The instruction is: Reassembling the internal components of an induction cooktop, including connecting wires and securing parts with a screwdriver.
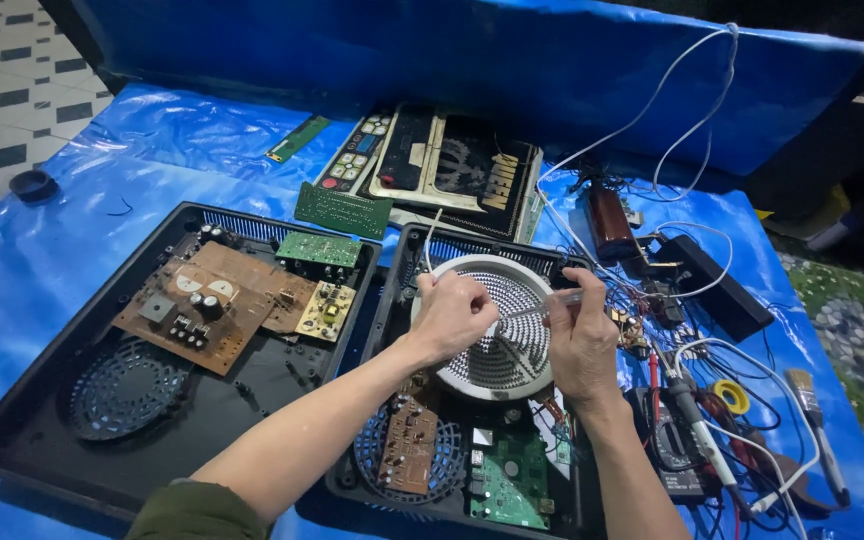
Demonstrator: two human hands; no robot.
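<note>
My left hand (pixel 452 315) rests closed on the round white heating coil disc (pixel 497 370), fingers pinching something small I cannot make out at its middle. My right hand (pixel 582 340) holds a thin clear-handled tool (pixel 542 307) that points left toward the disc's centre. The disc sits in an open black appliance base (pixel 392 290), above a green circuit board (pixel 512 480) and a brown board on a round fan grille (pixel 407 450).
A second open black base (pixel 42 400) with brown and green boards lies at the left. Control panels (pixel 432 160) lie behind. At the right are tangled wires, a black box (pixel 717 285), a multimeter, yellow tape roll (pixel 732 395) and a brush (pixel 812 410). Blue tarp covers the surface.
</note>
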